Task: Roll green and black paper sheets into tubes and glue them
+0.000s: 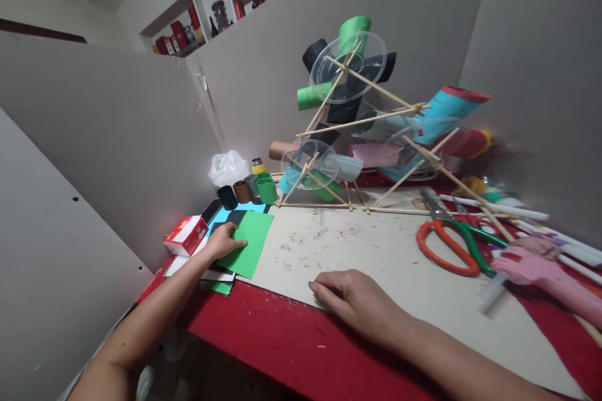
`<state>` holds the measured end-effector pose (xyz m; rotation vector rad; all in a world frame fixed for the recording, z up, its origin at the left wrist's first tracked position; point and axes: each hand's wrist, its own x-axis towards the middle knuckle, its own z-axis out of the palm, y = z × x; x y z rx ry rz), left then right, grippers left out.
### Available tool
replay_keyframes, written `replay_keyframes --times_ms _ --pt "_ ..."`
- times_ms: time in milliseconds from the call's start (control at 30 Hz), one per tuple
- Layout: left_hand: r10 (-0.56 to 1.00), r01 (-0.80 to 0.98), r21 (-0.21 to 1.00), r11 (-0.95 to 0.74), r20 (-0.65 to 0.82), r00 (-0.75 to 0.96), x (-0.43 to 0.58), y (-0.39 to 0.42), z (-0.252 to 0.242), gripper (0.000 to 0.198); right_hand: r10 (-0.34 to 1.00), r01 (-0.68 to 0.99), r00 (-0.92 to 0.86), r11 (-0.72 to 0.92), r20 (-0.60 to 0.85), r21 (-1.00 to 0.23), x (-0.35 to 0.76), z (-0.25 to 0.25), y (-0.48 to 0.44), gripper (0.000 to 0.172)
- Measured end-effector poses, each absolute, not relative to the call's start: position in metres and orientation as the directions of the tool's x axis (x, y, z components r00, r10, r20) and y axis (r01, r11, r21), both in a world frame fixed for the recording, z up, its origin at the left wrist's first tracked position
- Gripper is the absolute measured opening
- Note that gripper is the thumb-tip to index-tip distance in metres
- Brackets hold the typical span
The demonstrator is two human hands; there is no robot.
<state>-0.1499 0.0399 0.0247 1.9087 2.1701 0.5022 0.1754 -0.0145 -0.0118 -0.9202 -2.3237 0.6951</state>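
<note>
On the left, my left hand (226, 242) touches a green paper sheet (254, 241), its thumb lying over the sheet and the other fingers partly hidden. Whether it pinches the sheet is hard to see. Other coloured sheets (217, 287) lie in a stack beneath. My right hand (357, 301) rests at the front edge of the pale board (385, 276), fingers curled together, with nothing visible in them. Behind the board stands a structure of wooden sticks (357, 124), clear plastic discs (324, 75) and coloured paper tubes (314, 96).
Orange-handled scissors (444, 249) and green-handled ones (466, 244) lie on the right near white rods (498, 207). A red and white box (185, 235), small paper rolls (266, 189) and a plastic bag (229, 168) sit at the left. The table (263, 326) is red.
</note>
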Motion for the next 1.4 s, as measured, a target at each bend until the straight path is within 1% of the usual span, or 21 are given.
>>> replay_keyframes --times_ms 100,167,267,367,467,600,733,867,1100,1267,1400 --pt "0.989 0.870 0.486 0.078 0.072 -0.129 -0.147 0.040 0.022 0.025 0.728 0.450 -0.620 0.636 0.294 -0.627 0.176 -0.011 -0.015 0.036" --pt "0.989 0.824 0.562 0.068 0.073 -0.132 -0.144 0.040 0.020 0.019 0.724 0.443 -0.622 0.640 0.299 -0.628 0.176 -0.010 -0.015 0.036" --pt "0.984 0.748 0.660 0.068 0.077 -0.158 -0.143 0.041 0.019 0.021 0.720 0.439 -0.624 0.644 0.304 -0.626 0.176 -0.008 -0.016 0.036" --pt "0.976 0.684 0.727 0.067 0.096 -0.197 -0.145 0.042 0.022 0.027 0.723 0.448 -0.620 0.646 0.305 -0.618 0.176 -0.008 -0.016 0.035" --pt "0.964 0.643 0.764 0.055 0.128 -0.234 -0.151 0.042 0.030 0.033 0.724 0.455 -0.622 0.645 0.299 -0.614 0.175 -0.009 -0.015 0.035" --pt "0.948 0.638 0.768 0.054 0.162 -0.275 -0.163 0.038 0.045 0.037 0.723 0.458 -0.631 0.641 0.282 -0.616 0.175 -0.009 -0.015 0.034" --pt "0.929 0.674 0.733 0.086 0.186 -0.321 -0.179 0.032 0.057 0.038 0.729 0.465 -0.627 0.632 0.274 -0.620 0.176 -0.008 -0.016 0.035" --pt "0.910 0.722 0.677 0.142 0.198 -0.364 -0.195 0.024 0.068 0.044 0.727 0.459 -0.633 0.629 0.266 -0.628 0.176 -0.009 -0.017 0.034" --pt "0.909 0.807 0.555 0.204 0.198 -0.366 -0.210 0.007 0.076 0.050 0.725 0.469 -0.637 0.633 0.260 -0.616 0.177 -0.008 -0.018 0.033" --pt "0.913 0.881 0.413 0.233 0.218 -0.344 -0.214 0.003 0.074 0.046 0.723 0.474 -0.638 0.639 0.264 -0.606 0.177 -0.009 -0.017 0.034" --pt "0.902 0.929 0.241 0.281 0.265 -0.342 -0.212 0.003 0.075 0.040 0.723 0.482 -0.641 0.641 0.258 -0.597 0.175 -0.009 -0.015 0.034"
